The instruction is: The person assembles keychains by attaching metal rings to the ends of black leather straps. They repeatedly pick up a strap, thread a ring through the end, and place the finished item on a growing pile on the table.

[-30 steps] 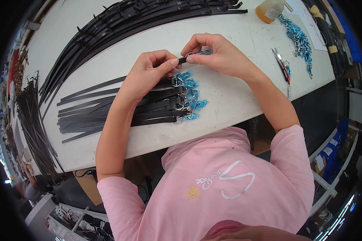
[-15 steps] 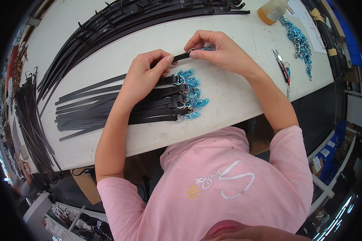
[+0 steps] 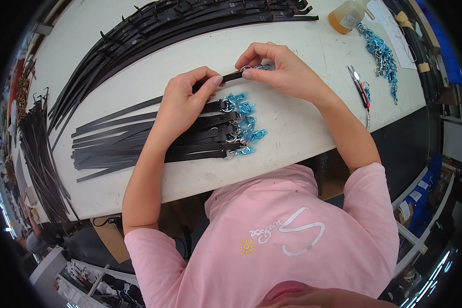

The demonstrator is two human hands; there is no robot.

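Observation:
A black leather strap (image 3: 232,77) is stretched between my two hands above the white table. My left hand (image 3: 190,92) pinches it between thumb and fingers. My right hand (image 3: 274,66) grips its end, where a metal ring and clasp (image 3: 262,67) in blue plastic film stick out by the fingers. The strap's long tail runs left under my left hand. Just below lie several finished-looking black straps (image 3: 200,126) side by side, their ends fitted with silver rings and blue-wrapped clasps (image 3: 247,123).
Long black straps (image 3: 138,41) lie in a bundle along the far side; another bundle (image 3: 38,154) hangs at the left edge. At the right are red-handled snips (image 3: 362,87), a heap of blue-wrapped clasps (image 3: 382,56) and a bottle of amber liquid (image 3: 346,18).
Both hands have come slightly nearer with the strap still held. The strap has turned a little, and more of its black face shows between my hands.

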